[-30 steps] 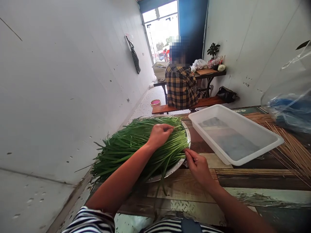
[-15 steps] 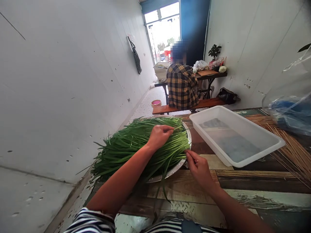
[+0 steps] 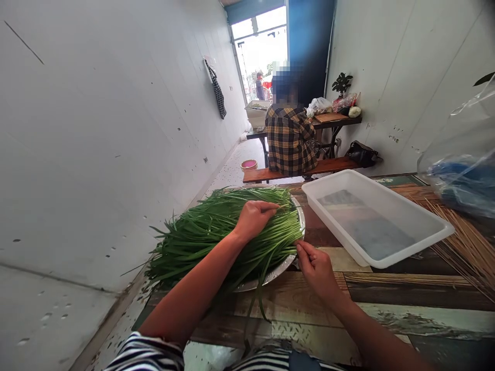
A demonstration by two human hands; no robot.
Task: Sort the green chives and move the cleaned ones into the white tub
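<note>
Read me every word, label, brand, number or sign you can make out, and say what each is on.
None can be read.
Green plank: pale marks, too small to tell whether they are lettering.
Red bag: too small and blurred to tell.
Greens, bowl, tray: no text visible.

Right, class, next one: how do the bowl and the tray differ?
The bowl has a curved rim, while the tray is rectangular. The bowl looks silvery; the tray is cloudy white. Greens are heaped in the bowl, with the left hand and right hand at their stems; neither touches the tray. Both sit on the table.
</note>
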